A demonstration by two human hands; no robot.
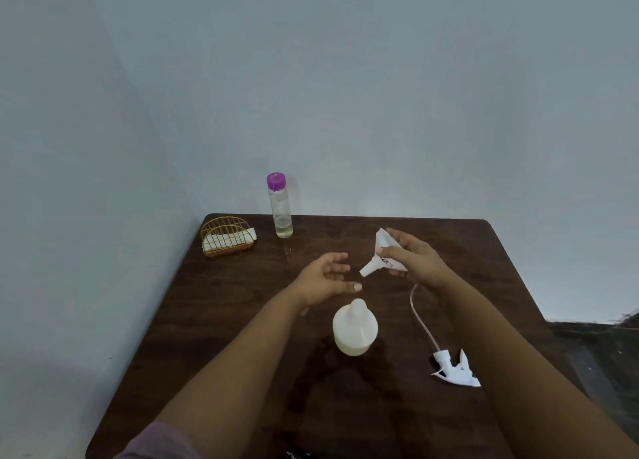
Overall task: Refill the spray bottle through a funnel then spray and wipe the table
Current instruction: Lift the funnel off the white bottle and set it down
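The spray bottle (355, 330) stands upright and uncapped near the middle of the dark wooden table (484, 251), just below and in front of both hands. The right hand (415, 256) grips a white funnel (382, 254) with fingers and thumb curled round its cone, holding it tilted above the table with the spout pointing down and left, beyond the bottle's neck. The left hand (326, 277) hovers with loose, spread fingers and holds nothing; its thumb tip lies just above the bottle's neck without clearly touching it. The trigger sprayer head (454, 370) lies on its side to the bottle's right, its thin tube (420, 317) curving away toward the right hand. A clear bottle with a purple cap (280, 206) stands at the far edge, beside a gold wire holder (228, 237) with white tissue.
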